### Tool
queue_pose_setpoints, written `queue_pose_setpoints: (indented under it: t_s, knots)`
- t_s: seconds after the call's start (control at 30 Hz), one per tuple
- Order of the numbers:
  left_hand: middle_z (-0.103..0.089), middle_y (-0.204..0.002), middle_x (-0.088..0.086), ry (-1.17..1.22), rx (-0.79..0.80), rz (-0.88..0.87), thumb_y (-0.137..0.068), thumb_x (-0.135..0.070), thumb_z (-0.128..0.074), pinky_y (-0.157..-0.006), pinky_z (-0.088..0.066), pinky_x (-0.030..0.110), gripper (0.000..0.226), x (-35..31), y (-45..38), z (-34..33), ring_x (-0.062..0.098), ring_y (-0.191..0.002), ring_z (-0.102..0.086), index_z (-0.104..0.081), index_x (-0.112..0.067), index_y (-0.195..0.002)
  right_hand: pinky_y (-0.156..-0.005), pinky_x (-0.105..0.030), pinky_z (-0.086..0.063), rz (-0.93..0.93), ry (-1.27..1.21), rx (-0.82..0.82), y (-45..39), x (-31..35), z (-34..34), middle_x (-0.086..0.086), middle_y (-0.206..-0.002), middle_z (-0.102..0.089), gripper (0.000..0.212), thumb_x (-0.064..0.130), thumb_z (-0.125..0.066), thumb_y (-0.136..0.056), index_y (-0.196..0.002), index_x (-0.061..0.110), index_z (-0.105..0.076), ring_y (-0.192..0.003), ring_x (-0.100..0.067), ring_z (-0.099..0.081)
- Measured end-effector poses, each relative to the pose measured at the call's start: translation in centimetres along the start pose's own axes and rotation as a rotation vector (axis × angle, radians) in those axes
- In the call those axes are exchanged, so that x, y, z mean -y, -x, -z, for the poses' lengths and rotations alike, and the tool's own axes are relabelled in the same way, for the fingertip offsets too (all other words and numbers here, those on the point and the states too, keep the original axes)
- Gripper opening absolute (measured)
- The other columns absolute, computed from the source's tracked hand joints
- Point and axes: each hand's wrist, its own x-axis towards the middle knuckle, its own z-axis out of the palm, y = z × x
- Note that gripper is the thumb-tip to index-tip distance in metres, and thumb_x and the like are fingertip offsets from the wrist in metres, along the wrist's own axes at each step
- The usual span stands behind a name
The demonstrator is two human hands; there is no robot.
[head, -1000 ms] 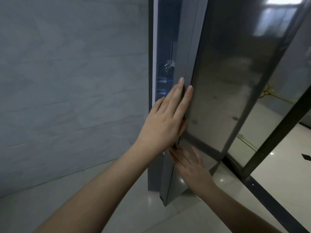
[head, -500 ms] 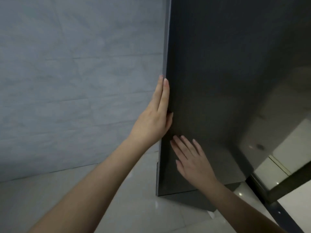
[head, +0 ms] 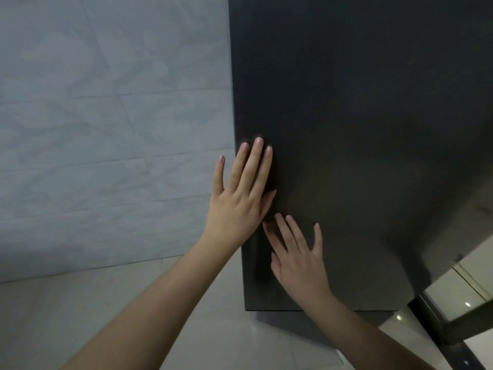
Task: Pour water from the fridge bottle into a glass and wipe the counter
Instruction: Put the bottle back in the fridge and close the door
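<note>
Both hands lie flat with straight fingers on the dark fridge door (head: 360, 156): the left hand (head: 237, 201) near its left edge, the right hand (head: 298, 260) just below it. The bottle is not visible. Pale tiled wall (head: 106, 129) stands left.

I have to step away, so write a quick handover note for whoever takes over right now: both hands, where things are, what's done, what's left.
Left hand: open, fingers straight, flat against the dark fridge door near its left edge; it holds nothing.
Right hand: open, fingers spread, just below the left one on the same door; it holds nothing too.
Things: the door looks closed. No bottle, glass, cloth or counter is in view, so where they are cannot be told. A pale tiled wall is to the left of the fridge.
Done: nothing can be confirmed from this view.
Left: pouring and wiping, unless already done out of sight.
</note>
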Motion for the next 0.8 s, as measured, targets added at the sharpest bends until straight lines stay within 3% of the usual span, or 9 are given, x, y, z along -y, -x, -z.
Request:
queue_pose_setpoints:
  t_s: [0.23, 0.47, 0.63, 0.8]
  knots:
    - [0.013, -0.161, 0.008, 0.048, 0.027, 0.041, -0.103, -0.051, -0.030, -0.123, 0.004, 0.039, 0.076, -1.0, -0.6, -0.8, 0.026, -0.151, 0.010, 0.009, -0.012, -0.155, -0.111, -0.066, -0.020, -0.026, -0.047, -0.034, -0.2, -0.7, -0.4, -0.006, -0.162, -0.018, 0.082, 0.034, -0.063, -0.086, -0.153, 0.025, -0.017, -0.149, -0.022, -0.015]
    - [0.001, -0.164, 0.010, 0.045, 0.110, 0.054, -0.102, -0.043, -0.037, -0.123, -0.009, 0.044, 0.071, -1.2, -1.9, -1.5, 0.027, -0.151, 0.002, -0.005, -0.009, -0.156, -0.113, -0.058, -0.024, -0.135, -0.108, 0.046, -1.1, -2.8, -0.2, -0.005, -0.164, -0.004, 0.077, 0.035, -0.058, -0.090, -0.155, 0.023, -0.019, -0.150, -0.023, -0.009]
    - [0.000, -0.164, 0.011, 0.108, 0.246, -0.026, -0.100, -0.041, -0.042, -0.121, -0.017, 0.049, 0.067, -1.8, -2.5, -2.9, 0.031, -0.151, 0.000, -0.012, -0.024, -0.157, -0.115, -0.054, -0.025, -0.178, -0.095, 0.095, -2.2, -4.6, 0.2, -0.005, -0.163, -0.008, 0.075, 0.036, -0.055, -0.090, -0.155, 0.020, -0.020, -0.149, -0.024, -0.014]
    - [0.000, -0.165, 0.007, 0.079, 0.416, -0.061, -0.101, -0.040, -0.035, -0.123, -0.005, 0.046, 0.065, -2.0, -3.4, -5.3, 0.028, -0.151, 0.003, -0.006, -0.024, -0.157, -0.115, -0.053, -0.026, -0.237, -0.044, 0.223, -3.5, -6.3, -0.5, -0.010, -0.161, -0.018, 0.078, 0.038, -0.061, -0.086, -0.153, 0.018, -0.026, -0.147, -0.029, -0.022]
